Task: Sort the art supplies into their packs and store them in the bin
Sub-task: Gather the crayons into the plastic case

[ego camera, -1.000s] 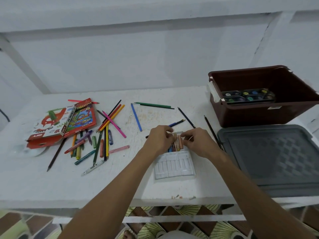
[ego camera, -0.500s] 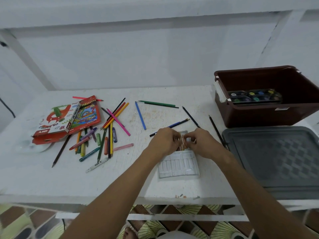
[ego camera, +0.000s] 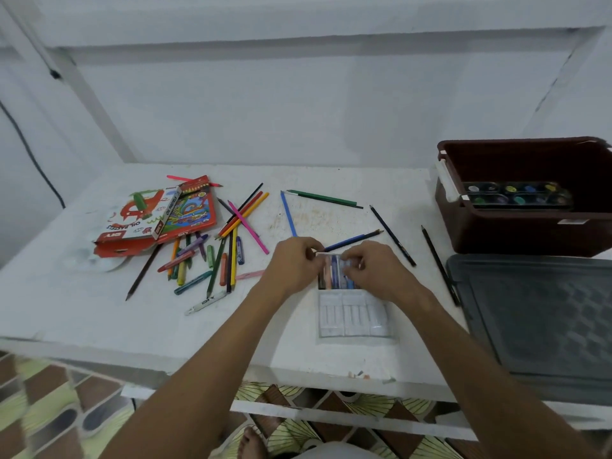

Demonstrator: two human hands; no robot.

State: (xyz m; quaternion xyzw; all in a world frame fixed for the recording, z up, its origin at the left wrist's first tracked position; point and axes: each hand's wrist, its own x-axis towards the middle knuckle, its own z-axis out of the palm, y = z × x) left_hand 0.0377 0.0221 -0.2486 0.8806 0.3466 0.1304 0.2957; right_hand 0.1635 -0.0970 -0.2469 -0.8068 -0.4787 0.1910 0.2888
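1. Near the middle of the counter [ego camera: 99, 313], a clear plastic tray [ego camera: 352, 318] of short pastel sticks [ego camera: 336, 276] is being worked on; its far slots are filled and its near slots look empty.
2. The left hand [ego camera: 294, 265] is curled against the tray's far left corner, and the right hand [ego camera: 372, 271] is pinched over the sticks at the far right; whether a single stick is held cannot be told.
3. The sticks are judged light, brittle and waxy, so they are best taken by the middle with light pressure and laid flat into a slot.
4. The tray is judged thin and flexible; it would be better lifted by both long edges and kept level, or the sticks may spill.
5. To the left, loose pencils and crayons [ego camera: 212, 260] are heaped beside two printed packs [ego camera: 159, 217].
6. More pencils [ego camera: 324, 198] are scattered at the far side, and a blue one [ego camera: 352, 241] lies just beyond the hands.
7. At the far right stands the brown bin [ego camera: 516, 236], a paint palette [ego camera: 516, 195] already inside; its grey lid [ego camera: 543, 313] lies nearer.
8. Two dark pencils [ego camera: 438, 263] lie between tray and bin, across the likely path.
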